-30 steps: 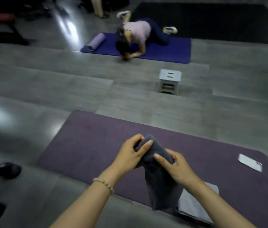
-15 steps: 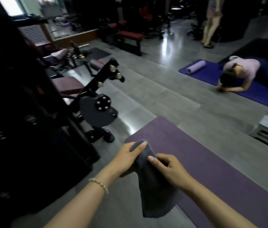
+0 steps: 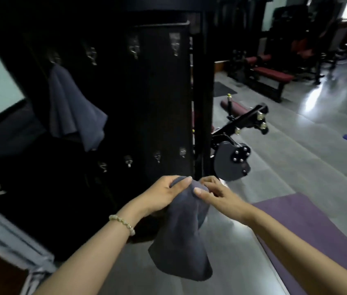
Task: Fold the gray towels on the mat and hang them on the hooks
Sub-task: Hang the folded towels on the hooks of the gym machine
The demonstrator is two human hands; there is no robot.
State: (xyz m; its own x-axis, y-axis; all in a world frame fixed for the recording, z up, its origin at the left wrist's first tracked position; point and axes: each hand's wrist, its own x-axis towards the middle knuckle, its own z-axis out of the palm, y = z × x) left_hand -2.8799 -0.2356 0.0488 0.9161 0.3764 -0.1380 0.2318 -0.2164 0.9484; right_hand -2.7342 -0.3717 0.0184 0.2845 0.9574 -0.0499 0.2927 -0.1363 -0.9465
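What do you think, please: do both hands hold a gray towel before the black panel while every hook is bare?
Not every hook is bare: in the head view a second towel hangs on the upper-left hook. The left hand and right hand do hold a gray towel before the black panel.

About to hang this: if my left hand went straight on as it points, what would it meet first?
Beyond its towel, the left hand would likely meet the right hand, fingertips almost touching; behind that, the black panel's edge. Depth is unclear.

Towel [image 3: 181, 237] between left hand [image 3: 164, 194], right hand [image 3: 219, 199]
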